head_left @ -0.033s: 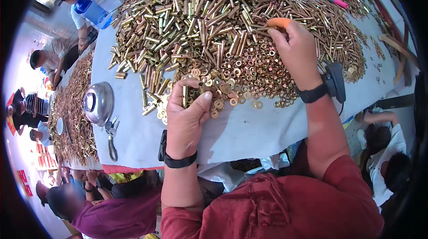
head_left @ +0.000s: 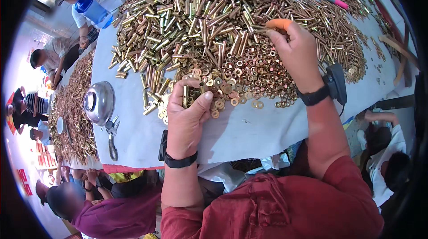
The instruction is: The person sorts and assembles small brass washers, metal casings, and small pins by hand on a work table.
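Observation:
My left hand [head_left: 187,109] is at the near edge of a heap of brass-coloured metal sleeves [head_left: 191,24]. Its thumb and fingers curl round a few short metal sleeves [head_left: 185,97], their open ends up. Farther right, my right hand [head_left: 294,45] reaches over the heap, thumb and index fingertip together in a pinch. An orange finger cover [head_left: 279,24] sits on that index finger. Whatever the pinch holds blends into the metal pieces behind it. Between my hands lie loose hex nuts [head_left: 261,67] and flat washers [head_left: 235,101].
Left on the white-covered table [head_left: 267,127] are a shiny metal bowl [head_left: 99,103], keys [head_left: 112,127] and a blue bottle [head_left: 93,11]. A pink-tipped tool [head_left: 339,3] lies on the heap at the far right. Other people sit around; another heap [head_left: 73,114] covers a table leftward.
My right hand's fingertips have shifted very slightly left and toward me. My left hand stays in place round the sleeves.

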The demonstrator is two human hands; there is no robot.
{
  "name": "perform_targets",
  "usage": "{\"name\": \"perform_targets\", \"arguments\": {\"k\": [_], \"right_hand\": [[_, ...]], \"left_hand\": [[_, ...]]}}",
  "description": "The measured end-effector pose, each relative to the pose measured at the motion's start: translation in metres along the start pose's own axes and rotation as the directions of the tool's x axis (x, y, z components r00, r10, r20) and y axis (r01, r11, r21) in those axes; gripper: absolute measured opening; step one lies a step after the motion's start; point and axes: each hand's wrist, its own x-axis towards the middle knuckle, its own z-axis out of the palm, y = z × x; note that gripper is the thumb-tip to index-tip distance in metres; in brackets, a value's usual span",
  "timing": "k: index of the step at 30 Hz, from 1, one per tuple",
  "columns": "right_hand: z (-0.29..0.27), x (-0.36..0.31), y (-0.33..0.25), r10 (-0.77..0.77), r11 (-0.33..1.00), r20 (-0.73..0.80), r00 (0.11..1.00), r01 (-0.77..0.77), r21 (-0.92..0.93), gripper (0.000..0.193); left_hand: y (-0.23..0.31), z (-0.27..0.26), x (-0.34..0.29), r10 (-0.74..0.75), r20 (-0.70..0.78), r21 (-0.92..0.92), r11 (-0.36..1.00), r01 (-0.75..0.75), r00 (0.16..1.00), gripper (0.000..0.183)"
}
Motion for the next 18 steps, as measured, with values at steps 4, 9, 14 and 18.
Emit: {"name": "perform_targets", "arguments": {"k": [4, 9, 14, 18], "right_hand": [[-0.002, -0.013, -0.034, 0.158, 0.808, 0.304, 0.939, -0.3, 0.507, 0.017], [-0.001, -0.03, -0.066, 0.045, 0.718, 0.415, 0.908, -0.319, 0.619, 0.017], [0.003, -0.039, -0.076, -0.007, 0.703, 0.471, 0.882, -0.331, 0.63, 0.016], [0.008, -0.048, -0.079, -0.039, 0.713, 0.425, 0.904, -0.273, 0.645, 0.018]], "left_hand": [[0.0, 0.0, 0.0, 0.007, -0.037, 0.056, 0.998, -0.005, 0.999, 0.027], [0.003, -0.001, -0.002, 0.016, -0.02, 0.08, 0.997, -0.014, 1.0, 0.023], [0.003, -0.009, 0.001, -0.009, 0.037, -0.25, 0.968, 0.018, 0.999, 0.022], [0.007, -0.011, 0.001, -0.006, 0.07, -0.373, 0.927, 0.031, 0.998, 0.02]]}}
